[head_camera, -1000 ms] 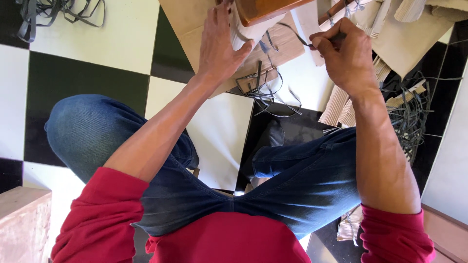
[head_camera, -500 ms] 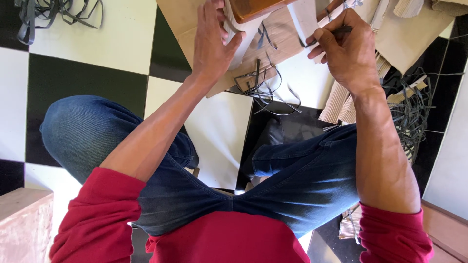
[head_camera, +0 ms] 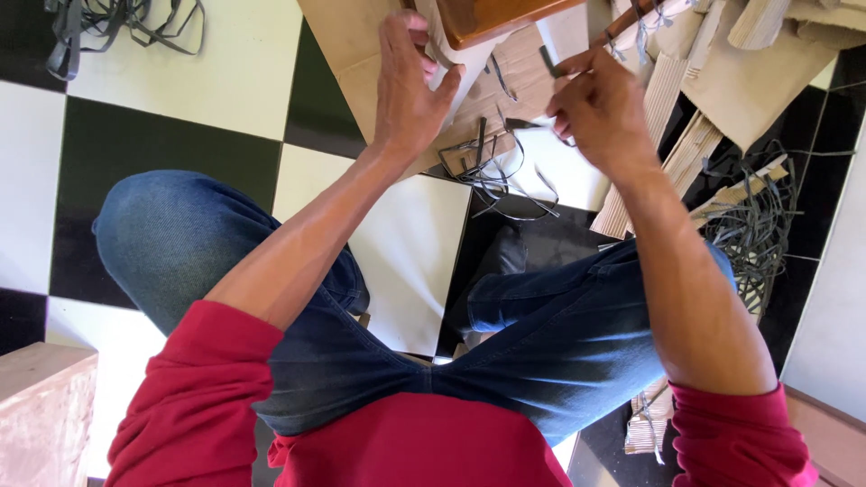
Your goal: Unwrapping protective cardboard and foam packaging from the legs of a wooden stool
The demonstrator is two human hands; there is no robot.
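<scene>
I am bracing my left hand [head_camera: 408, 86], fingers curled, against the pale wrapped bundle [head_camera: 458, 65] under the brown wooden block [head_camera: 492, 15] at the top middle of the frame, while my right hand [head_camera: 597, 108] is pinching a thin grey strap [head_camera: 548, 61] just right of it. I judge I am binding the bundle. Next I would need to keep the strap taut and lead it around the bundle over the cardboard sheet [head_camera: 347, 41] on the checkered floor [head_camera: 180, 81].

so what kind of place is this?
Likely a home or small craft workspace on a floor: checkered tiles, cardboard pieces and loose strap tangles around. Left hand steadies a wooden piece.
</scene>
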